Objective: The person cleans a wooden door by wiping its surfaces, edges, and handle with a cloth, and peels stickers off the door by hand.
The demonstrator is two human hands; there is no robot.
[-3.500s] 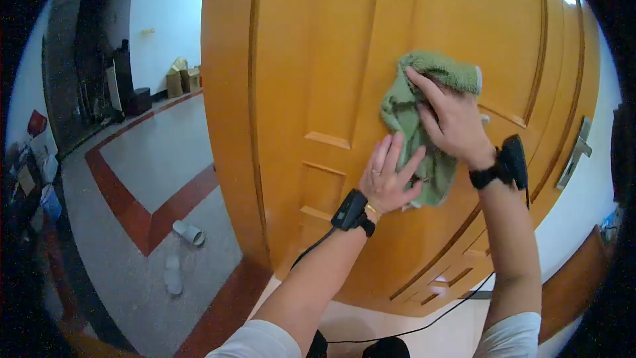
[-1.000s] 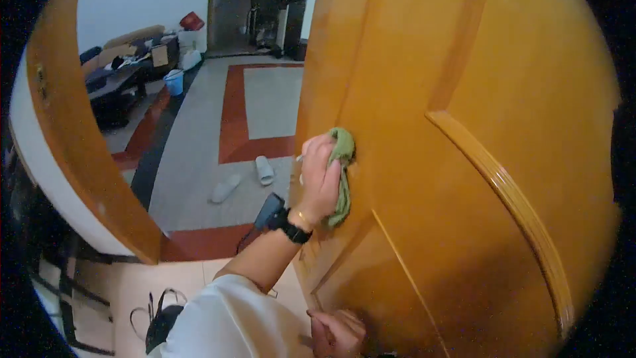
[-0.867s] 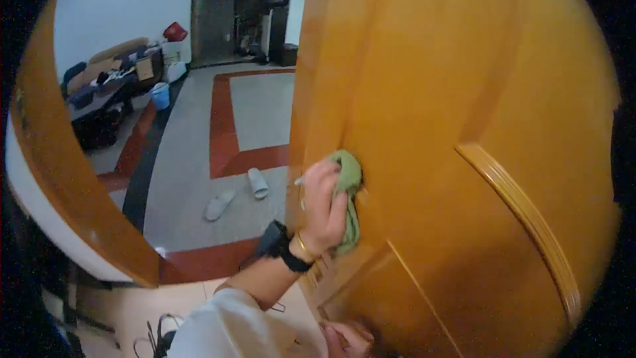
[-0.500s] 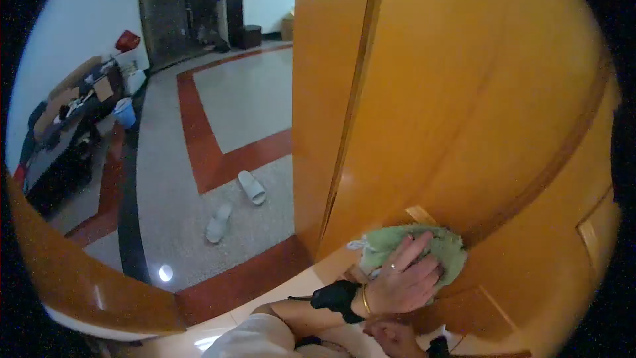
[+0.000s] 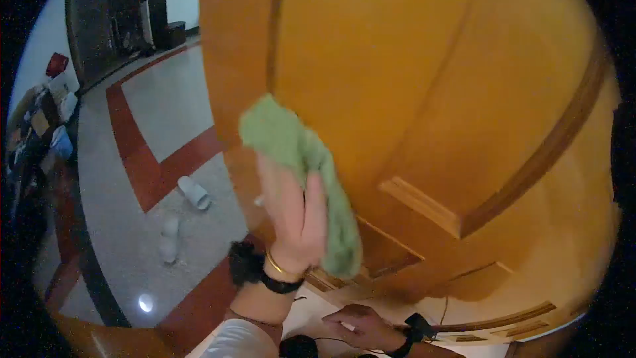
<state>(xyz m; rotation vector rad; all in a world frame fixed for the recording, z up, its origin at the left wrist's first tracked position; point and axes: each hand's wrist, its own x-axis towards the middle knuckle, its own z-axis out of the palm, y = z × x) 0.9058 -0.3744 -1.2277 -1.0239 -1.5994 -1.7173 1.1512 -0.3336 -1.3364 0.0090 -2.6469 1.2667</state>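
Observation:
A green cloth (image 5: 341, 225) lies against the orange wooden door (image 5: 371, 73), near its left edge. My left hand (image 5: 291, 209), with a gold bracelet and a black strap at the wrist, presses the cloth with its fingers under the upper part; the hand is blurred. Low in the view, my right hand (image 5: 361, 325) is away from the cloth, in front of the lower part of the door, with its fingers curled. What it may hold is too small to make out. A black device sits on its wrist.
Left of the door, two pale slippers (image 5: 194, 193) lie on the grey floor with a red border (image 5: 159, 176). Farther left are a blue bucket (image 5: 61, 141), a red object (image 5: 57, 64) and cluttered items. Door moulding (image 5: 457, 222) juts out at the right.
The view has swung right along the door. My left hand has moved the cloth up and toward the door's left edge. My right hand now shows more clearly, apart from the left.

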